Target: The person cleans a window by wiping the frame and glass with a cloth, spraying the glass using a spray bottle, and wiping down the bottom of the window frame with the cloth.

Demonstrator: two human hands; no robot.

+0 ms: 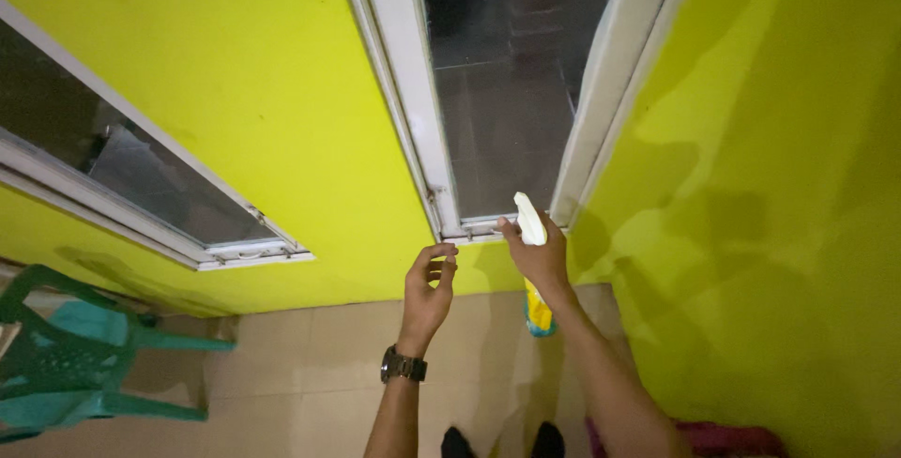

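Note:
My right hand (538, 256) grips a spray bottle (531, 229) with a white trigger head and a yellow body that hangs below my wrist. The nozzle points up at the bottom of a white-framed window (502, 92) in the corner of a yellow-green wall. My left hand (428, 287) is raised just below the window's lower frame, fingers curled and apart, holding nothing. A dark watch sits on my left wrist. The window's bottom rail lies directly above both hands.
A second white-framed window (141, 176) is set in the wall at left. A green plastic chair (66, 355) stands at the lower left on beige floor tiles (300, 374). A yellow-green side wall (770, 186) closes in on the right. My dark shoes show at the bottom.

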